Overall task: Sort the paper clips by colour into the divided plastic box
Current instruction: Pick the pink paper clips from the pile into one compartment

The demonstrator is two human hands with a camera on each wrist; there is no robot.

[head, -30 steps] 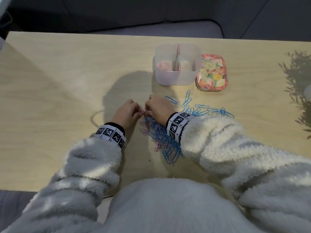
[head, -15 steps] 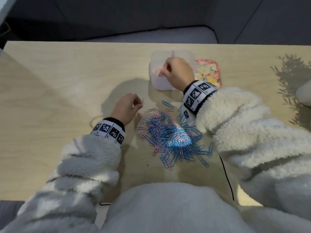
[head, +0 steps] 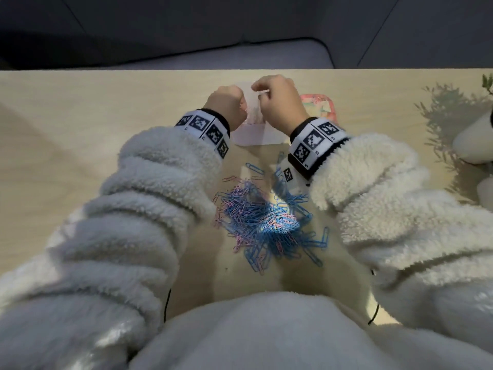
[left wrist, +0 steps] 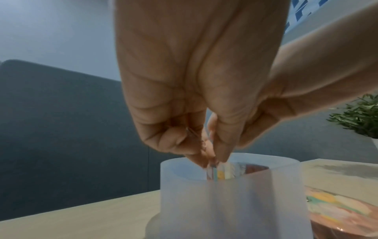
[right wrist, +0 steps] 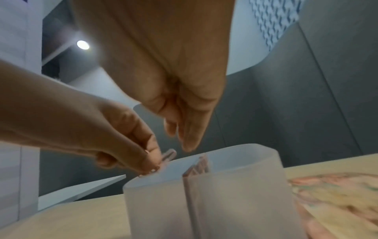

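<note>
The translucent divided box [head: 249, 136] stands at the far middle of the table, and both hands hover over it. My left hand [head: 229, 102] pinches a pink paper clip [right wrist: 169, 155] just above the rim of the box's left compartment [right wrist: 155, 186]. My right hand [head: 277, 100] hangs over the box with its fingers [right wrist: 188, 139] pointing down, loosely straight, holding nothing. A floral-printed divider [right wrist: 197, 168] splits the box. The mixed pile of blue and pink clips [head: 261, 217] lies on the table between my forearms. The box's contents are hidden by my hands.
A floral lid [head: 324, 106] lies flat right of the box, touching or nearly touching it. A white pot with a green plant [left wrist: 360, 116] stands at the table's right edge [head: 474, 142]. A dark sofa sits beyond the far edge.
My left hand has risen from beside the pile to the box, carrying the pink clip. The right hand stays over the box. The head has leaned forward.
</note>
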